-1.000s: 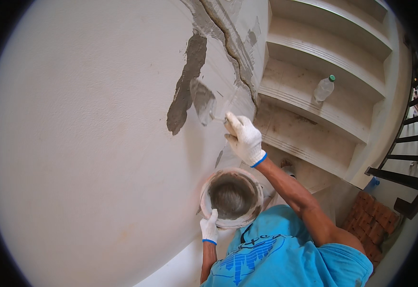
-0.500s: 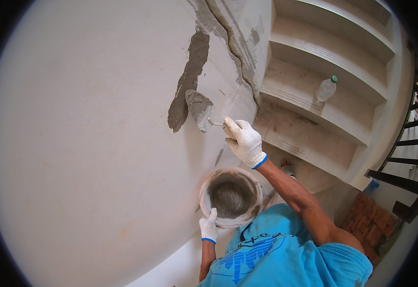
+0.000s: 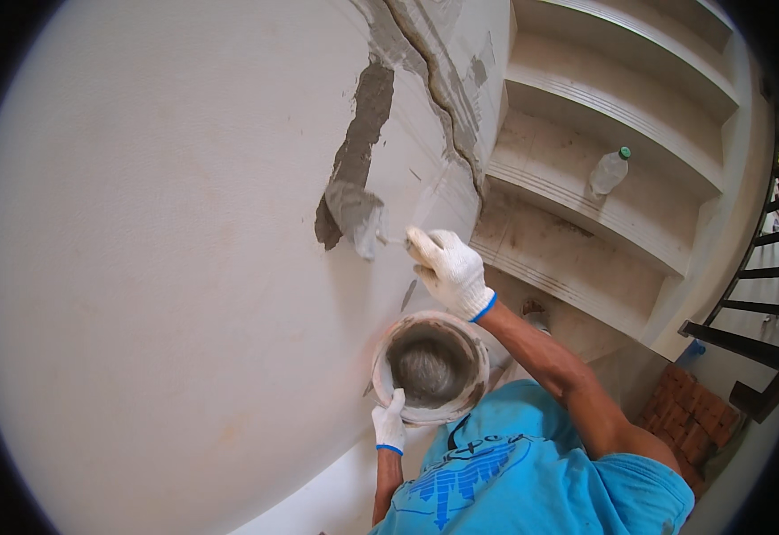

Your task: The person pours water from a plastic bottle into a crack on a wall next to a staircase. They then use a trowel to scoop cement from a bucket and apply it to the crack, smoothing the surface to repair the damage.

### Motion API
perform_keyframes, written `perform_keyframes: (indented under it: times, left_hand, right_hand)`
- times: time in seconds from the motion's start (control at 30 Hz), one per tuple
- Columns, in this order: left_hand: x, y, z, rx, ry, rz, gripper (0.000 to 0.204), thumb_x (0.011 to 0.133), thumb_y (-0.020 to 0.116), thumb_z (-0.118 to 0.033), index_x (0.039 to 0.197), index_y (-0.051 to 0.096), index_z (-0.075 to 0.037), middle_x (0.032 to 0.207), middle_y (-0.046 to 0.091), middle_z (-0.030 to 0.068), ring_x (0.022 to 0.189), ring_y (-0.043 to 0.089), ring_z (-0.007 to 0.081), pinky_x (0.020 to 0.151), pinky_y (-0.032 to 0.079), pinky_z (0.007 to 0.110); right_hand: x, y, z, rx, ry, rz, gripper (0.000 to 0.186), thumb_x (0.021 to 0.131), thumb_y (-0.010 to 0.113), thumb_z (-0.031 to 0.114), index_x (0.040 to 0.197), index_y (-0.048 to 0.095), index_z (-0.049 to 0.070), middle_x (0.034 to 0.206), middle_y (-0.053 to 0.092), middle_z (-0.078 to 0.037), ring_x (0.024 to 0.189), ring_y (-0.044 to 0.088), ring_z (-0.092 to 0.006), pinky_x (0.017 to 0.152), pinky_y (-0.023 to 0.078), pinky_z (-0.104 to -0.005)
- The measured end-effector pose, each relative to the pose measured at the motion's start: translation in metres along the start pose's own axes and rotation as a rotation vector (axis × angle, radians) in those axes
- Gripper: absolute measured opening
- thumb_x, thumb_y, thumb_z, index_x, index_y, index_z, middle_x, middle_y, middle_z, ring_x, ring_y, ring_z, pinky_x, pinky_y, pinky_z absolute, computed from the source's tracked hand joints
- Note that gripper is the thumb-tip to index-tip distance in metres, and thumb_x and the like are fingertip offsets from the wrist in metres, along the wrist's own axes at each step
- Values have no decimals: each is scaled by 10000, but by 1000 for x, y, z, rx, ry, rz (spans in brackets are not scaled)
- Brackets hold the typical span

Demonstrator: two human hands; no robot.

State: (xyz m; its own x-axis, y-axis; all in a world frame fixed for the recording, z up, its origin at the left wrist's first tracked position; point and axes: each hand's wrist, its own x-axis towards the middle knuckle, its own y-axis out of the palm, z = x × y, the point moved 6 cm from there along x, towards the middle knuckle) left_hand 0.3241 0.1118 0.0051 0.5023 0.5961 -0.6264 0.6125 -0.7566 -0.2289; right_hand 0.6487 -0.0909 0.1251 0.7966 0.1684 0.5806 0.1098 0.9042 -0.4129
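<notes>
My right hand point(image 3: 449, 270), in a white knit glove with a blue cuff, is closed round the handle of a trowel point(image 3: 356, 217). The mortar-smeared blade lies over the lower part of a dark grey strip of wet mortar point(image 3: 367, 116) on the white wall point(image 3: 184, 223). My gloved left hand point(image 3: 389, 422) grips the near left rim of a bucket point(image 3: 387, 403), thumb over the edge. Grey mortar point(image 3: 428, 370) lies inside the bucket. The left fingers beneath the rim are hidden.
A long crack point(image 3: 434, 80) edged with grey filler runs down the wall. Pale stairs point(image 3: 577, 227) rise on the right, with a clear plastic bottle point(image 3: 608, 174) on one step. Beyond them stand a dark railing point(image 3: 742, 343) and stacked red bricks point(image 3: 688, 415).
My right hand and the trowel have moved slightly left and down along the mortar strip, the blade now overlapping it more. My left hand keeps its grip on the bucket.
</notes>
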Motion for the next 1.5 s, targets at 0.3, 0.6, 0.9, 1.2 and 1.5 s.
perform_keyframes:
  times: [0.3,0.6,0.9,1.2,1.5]
  left_hand:
    - [-4,4,-2,-14,18,-9,396,992,787,-266,1190,728,72,1056,702,48,911,634,138,818,525,327]
    - [-11,9,-11,35,4,-38,403,987,791,-274,1181,728,74,1018,699,48,888,637,144,802,524,327]
    - [-11,13,-12,-62,9,-36,362,975,805,-246,1144,738,67,994,702,58,862,658,140,757,528,323]
    - [-14,13,-13,-16,-16,-46,394,980,798,-281,1142,725,71,982,691,52,834,648,154,737,546,344]
    - [-14,15,-18,-46,10,1,390,985,793,-263,1167,725,75,1029,703,62,873,653,149,774,537,331]
  right_hand:
    - [54,-23,-38,-8,94,-265,861,713,850,41,1520,576,163,1106,666,-130,976,696,-362,795,579,-453]
    - [56,0,-43,-49,93,-211,875,722,850,49,1537,564,193,1128,659,-119,984,693,-348,779,585,-452]
    - [40,-17,-37,33,80,-225,867,697,864,29,1511,584,140,1140,685,-145,1008,703,-363,797,587,-443]
    - [49,0,-33,-15,37,-171,853,712,862,58,1509,586,189,1142,683,-117,1024,698,-343,815,593,-439]
    - [17,-9,-28,22,57,-122,821,723,863,61,1495,597,155,1134,681,-127,1009,700,-353,798,587,-453]
